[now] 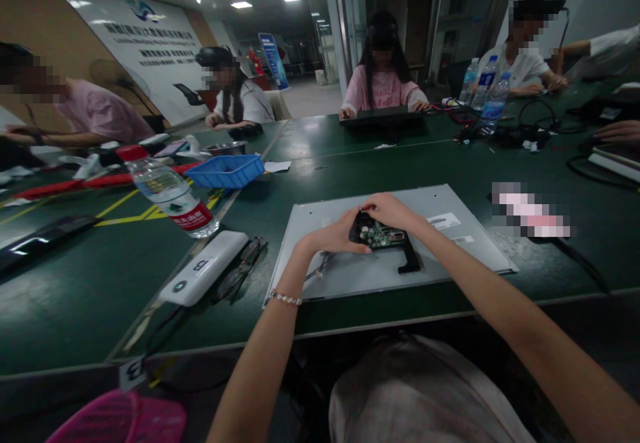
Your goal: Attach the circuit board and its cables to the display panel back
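A green circuit board in a black plastic frame rests on a flat grey metal panel. My left hand grips the frame's left end, thumb along the near side and fingers at the far side. At the far left corner, my right hand is closed, its fingertips bent down together beside the left fingertips. What those right fingertips pinch, if anything, is hidden. Thin cables lie on the panel below my left wrist. White labels show on the panel beyond my right forearm.
Left of the panel are glasses, a white power bank, a tilted-looking water bottle and a blue tray. A blurred-out pink object with a cable lies right. Several people sit around the green table; a pink basket stands below.
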Available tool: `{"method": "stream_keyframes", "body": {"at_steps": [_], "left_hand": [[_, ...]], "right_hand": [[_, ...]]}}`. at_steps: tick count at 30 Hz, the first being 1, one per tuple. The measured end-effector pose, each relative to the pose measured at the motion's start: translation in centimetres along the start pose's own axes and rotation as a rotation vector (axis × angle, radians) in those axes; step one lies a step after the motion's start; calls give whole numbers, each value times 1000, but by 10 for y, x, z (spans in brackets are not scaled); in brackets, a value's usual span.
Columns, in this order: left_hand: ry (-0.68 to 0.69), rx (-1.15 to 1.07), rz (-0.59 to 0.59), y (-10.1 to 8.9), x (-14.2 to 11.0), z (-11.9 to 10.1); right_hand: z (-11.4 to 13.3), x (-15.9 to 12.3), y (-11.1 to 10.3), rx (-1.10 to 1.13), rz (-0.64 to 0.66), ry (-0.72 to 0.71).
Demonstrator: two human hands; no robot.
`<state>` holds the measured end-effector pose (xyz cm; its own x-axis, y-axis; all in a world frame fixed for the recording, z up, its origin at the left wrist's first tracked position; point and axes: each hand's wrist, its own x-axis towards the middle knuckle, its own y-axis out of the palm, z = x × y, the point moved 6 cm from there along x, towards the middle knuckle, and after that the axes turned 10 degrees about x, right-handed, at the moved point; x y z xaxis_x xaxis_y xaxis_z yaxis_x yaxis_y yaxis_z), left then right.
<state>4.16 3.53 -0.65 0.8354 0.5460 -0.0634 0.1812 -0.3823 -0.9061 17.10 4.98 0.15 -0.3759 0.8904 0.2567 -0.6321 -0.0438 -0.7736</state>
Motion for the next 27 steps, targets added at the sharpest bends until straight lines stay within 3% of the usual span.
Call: {"method": "stream_keyframes", "body": {"at_steps": [7,13,17,22,27], "left_hand": [[-98,16,25,2,-1,6],[-112,59,42,4,-2,7],[-121,71,48,2,-2,6],[-99,102,44,1,-3,4],[-132,149,-135,-13,4,7]], "right_hand": [[-1,-12,-36,-44,-24,56],[-44,-66,-67,-51,123,255],[-69,-98,-66,6,167,351],[-73,-106,-55,78,143,391],[-71,-107,-53,140,78,395]]}}
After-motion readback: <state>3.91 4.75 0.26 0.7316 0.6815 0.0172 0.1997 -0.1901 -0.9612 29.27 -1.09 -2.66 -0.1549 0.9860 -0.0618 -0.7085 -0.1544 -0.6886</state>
